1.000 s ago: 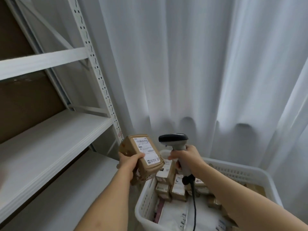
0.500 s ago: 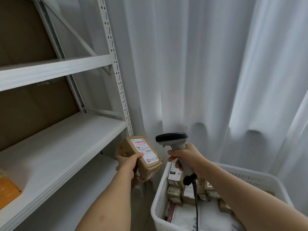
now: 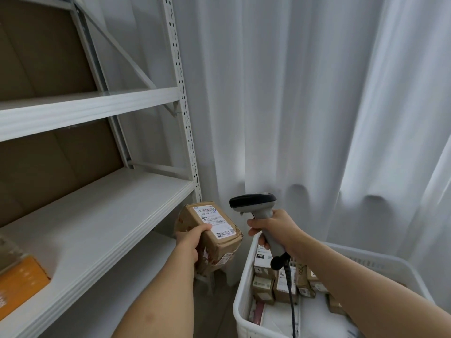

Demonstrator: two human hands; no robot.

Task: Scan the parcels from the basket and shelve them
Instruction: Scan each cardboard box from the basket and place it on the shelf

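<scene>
Two hands showing: left hand (image 3: 192,242) gripping 1 brown parcel (image 3: 211,236), right hand (image 3: 273,228) gripping 1 scanner (image 3: 256,211) w/ 1 black cable (image 3: 291,296) hanging down. 1 white basket (image 3: 240,301) holding approx. 8+ small boxes (image 3: 263,286), exact no. hidden by the arm. 1 rack (image 3: 185,118), 3 shelf levels showing. 1 orange pkg (image 3: 17,286) lying on mid shelf.
</scene>
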